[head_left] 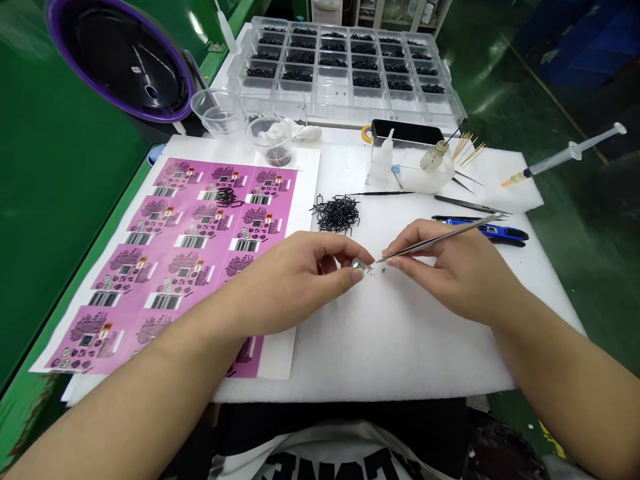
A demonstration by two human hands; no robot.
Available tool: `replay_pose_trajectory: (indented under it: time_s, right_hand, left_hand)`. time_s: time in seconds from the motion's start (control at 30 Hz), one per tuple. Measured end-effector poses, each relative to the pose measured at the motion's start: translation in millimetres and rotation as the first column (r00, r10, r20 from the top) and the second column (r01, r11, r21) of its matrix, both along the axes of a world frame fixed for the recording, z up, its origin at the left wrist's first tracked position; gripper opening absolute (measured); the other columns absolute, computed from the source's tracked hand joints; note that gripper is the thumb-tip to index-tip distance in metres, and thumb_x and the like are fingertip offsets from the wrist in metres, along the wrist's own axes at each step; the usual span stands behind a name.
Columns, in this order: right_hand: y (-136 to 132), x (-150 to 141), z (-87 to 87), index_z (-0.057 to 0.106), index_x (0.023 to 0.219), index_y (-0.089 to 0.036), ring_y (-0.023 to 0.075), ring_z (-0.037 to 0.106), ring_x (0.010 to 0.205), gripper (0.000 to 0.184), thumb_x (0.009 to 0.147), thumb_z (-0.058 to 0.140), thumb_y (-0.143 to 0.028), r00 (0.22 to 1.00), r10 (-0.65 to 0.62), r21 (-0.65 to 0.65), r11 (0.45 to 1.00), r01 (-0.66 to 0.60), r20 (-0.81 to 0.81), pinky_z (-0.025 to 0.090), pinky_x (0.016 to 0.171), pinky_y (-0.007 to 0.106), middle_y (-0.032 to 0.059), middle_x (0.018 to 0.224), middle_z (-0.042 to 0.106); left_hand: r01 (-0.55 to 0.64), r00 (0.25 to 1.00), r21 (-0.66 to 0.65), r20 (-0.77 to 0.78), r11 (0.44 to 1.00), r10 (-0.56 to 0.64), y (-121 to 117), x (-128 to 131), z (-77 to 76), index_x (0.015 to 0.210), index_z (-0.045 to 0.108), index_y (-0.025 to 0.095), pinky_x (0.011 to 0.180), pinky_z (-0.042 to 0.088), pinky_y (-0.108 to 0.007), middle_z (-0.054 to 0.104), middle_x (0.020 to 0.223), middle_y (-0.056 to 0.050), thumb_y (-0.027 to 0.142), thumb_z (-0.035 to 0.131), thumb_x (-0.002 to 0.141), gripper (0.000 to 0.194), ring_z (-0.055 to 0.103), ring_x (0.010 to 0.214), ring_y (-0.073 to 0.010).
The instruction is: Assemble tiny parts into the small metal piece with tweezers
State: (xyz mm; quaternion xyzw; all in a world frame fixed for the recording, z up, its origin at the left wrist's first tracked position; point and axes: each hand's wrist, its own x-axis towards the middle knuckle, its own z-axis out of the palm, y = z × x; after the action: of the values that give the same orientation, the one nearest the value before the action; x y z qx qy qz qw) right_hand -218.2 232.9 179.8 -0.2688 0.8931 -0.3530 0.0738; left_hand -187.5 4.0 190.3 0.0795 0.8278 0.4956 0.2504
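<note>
My left hand [295, 283] pinches a small shiny silver metal piece [358, 265] between thumb and fingertips. My right hand [440, 270] grips a pair of steel tweezers [435, 240], their tips almost at the silver piece. Tiny black bits [370, 268] lie around those tips, on or just above the white foam pad [400, 347]. A heap of bent black wire pieces [334, 215] sits on the pad beyond my hands. Under my left forearm lies a pink printed label sheet [175, 253].
A clear compartment tray [345, 67] of black pieces stands at the back. Clear cups [217, 113], a small clear box [407, 163], blue-handled pliers [500, 231], further tweezers [470, 205] and a syringe [565, 153] surround the pad. A purple-rimmed black bowl [120, 60] stands back left.
</note>
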Motion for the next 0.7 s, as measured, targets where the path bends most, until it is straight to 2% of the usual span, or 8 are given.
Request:
replay_pose_trajectory:
  time_s: [0.17, 0.33, 0.53, 0.7]
  right_hand:
    - [-4.4, 15.8, 7.7, 0.062, 0.089, -0.027, 0.0198, 0.070, 0.093, 0.007, 0.087, 0.066, -0.022, 0.991, -0.121, -0.221, 0.969, 0.106, -0.056, 0.059, 0.080, 0.033, -0.0012, 0.094, 0.073]
    - [-9.9, 26.6, 7.7, 0.057, 0.090, -0.030, 0.0212, 0.069, 0.095, 0.012, 0.088, 0.065, -0.020, 0.996, -0.083, -0.315, 0.945, 0.083, 0.015, 0.059, 0.082, 0.038, -0.0016, 0.094, 0.070]
    - [-9.3, 24.2, 8.0, 0.058, 0.092, -0.027, 0.0214, 0.070, 0.093, 0.013, 0.088, 0.065, -0.018, 1.000, -0.022, -0.276, 0.961, 0.026, 0.017, 0.061, 0.080, 0.036, 0.0011, 0.095, 0.070]
    - [-10.0, 23.4, 8.0, 0.059, 0.092, -0.025, 0.0202, 0.071, 0.089, 0.012, 0.087, 0.067, -0.017, 0.999, -0.022, -0.259, 0.966, 0.015, -0.023, 0.060, 0.076, 0.032, 0.0011, 0.093, 0.071]
  left_hand:
    - [-0.032, 0.999, -0.017, -0.013, 0.999, 0.032, 3.7, 1.0, -1.0, 0.103, 0.073, 0.031, 0.056, 0.042, -0.024, 0.056, 0.069, 0.004, 0.040, 0.061, 0.088, 0.022, 0.052, 0.062, -0.0121]
    - [0.005, 1.000, 0.002, -0.024, 1.000, -0.005, 3.2, 1.4, -3.2, 0.104, 0.072, 0.033, 0.054, 0.042, -0.022, 0.059, 0.069, 0.006, 0.039, 0.061, 0.089, 0.020, 0.051, 0.060, -0.0102]
    - [0.015, 1.000, -0.016, -0.017, 1.000, -0.015, 3.4, 0.4, -4.4, 0.102, 0.072, 0.032, 0.055, 0.043, -0.022, 0.061, 0.069, 0.006, 0.040, 0.062, 0.088, 0.020, 0.053, 0.061, -0.0099]
    - [0.023, 0.999, -0.051, -0.021, 0.998, -0.024, 3.3, 0.5, -3.4, 0.102, 0.072, 0.032, 0.056, 0.043, -0.023, 0.060, 0.068, 0.007, 0.042, 0.061, 0.088, 0.020, 0.054, 0.062, -0.0106]
